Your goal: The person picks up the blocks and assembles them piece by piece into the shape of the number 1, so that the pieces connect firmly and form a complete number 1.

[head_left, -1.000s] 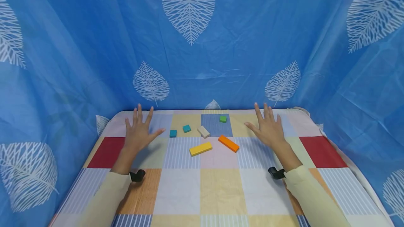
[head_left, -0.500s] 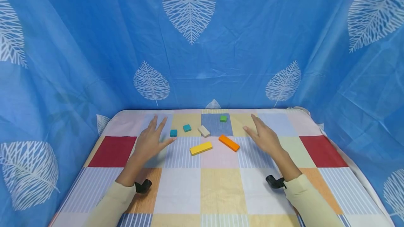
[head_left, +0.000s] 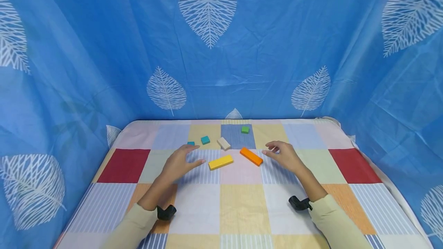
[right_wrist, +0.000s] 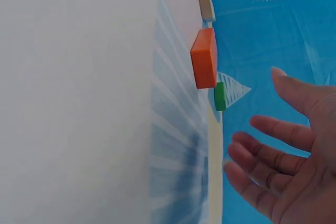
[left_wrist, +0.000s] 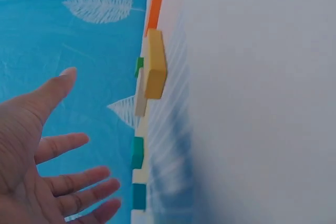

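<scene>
My left hand (head_left: 180, 163) hovers just left of a yellow block (head_left: 220, 162), thumb and fingers spread apart and holding nothing. To the right of an orange block (head_left: 251, 156) is my right hand (head_left: 284, 156), also holding nothing, its fingers relaxed and slightly bent. Both long blocks lie flat on the cloth, as the left wrist view also shows with the yellow block (left_wrist: 156, 65). Behind them are a beige block (head_left: 223, 143), a green block (head_left: 245, 130) and a teal block (head_left: 205, 140). A second teal block (head_left: 191, 143) is partly hidden by my left hand.
A patchwork cloth (head_left: 242, 210) covers the table. Blue curtains (head_left: 256, 49) with white leaf prints stand behind the table and along both sides. A black wrist camera (head_left: 167, 213) sits at my left wrist, another black wrist camera (head_left: 299, 203) at my right.
Both hands have come down and inward from a raised, spread pose, the left moving right toward the yellow block and the right moving slightly left, fingers bending. The blocks have not moved.
</scene>
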Motion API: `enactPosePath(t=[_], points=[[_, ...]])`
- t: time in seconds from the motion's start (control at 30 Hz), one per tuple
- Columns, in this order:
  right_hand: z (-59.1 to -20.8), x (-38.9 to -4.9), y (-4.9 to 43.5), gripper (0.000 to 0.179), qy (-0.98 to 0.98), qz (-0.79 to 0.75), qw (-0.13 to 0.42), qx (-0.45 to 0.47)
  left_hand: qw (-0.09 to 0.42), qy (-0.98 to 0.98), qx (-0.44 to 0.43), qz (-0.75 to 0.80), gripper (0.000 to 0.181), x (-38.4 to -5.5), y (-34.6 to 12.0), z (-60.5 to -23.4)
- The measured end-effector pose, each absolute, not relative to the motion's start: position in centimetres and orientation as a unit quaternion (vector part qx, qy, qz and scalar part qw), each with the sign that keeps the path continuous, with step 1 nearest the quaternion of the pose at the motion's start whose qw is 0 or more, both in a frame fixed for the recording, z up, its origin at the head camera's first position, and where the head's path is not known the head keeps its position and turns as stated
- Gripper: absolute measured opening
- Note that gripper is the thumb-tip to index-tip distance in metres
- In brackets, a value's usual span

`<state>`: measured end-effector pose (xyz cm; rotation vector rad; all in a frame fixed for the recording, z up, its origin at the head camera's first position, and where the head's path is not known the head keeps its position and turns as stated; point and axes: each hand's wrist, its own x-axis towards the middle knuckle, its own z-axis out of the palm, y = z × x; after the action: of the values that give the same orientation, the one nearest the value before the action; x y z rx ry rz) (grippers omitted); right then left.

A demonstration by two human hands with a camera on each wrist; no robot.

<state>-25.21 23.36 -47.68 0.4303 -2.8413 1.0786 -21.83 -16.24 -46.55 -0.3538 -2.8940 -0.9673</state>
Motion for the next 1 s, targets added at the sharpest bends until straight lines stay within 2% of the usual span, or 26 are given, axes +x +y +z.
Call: enactPosePath(t=[0.2,0.47,1.0], points=[[-48.1,-25.7,23.3,0.032,-0.912,0.386,0.006,0.139,0.016,-0.912,-0.121,-0.392,0.056,-22.6,-15.6,-47.9],[-48.7,-25.8,22.7,0.03,-0.91,0.391,-0.027,0.132,-0.004,-0.9,-0.162,-0.404,0.052,-23.0,-14.5,-49.1],[-48.9,-25.8,21.5,0.017,-0.907,0.401,-0.045,0.12,-0.012,-0.905,-0.177,-0.386,0.05,-23.3,-12.6,-50.0]])
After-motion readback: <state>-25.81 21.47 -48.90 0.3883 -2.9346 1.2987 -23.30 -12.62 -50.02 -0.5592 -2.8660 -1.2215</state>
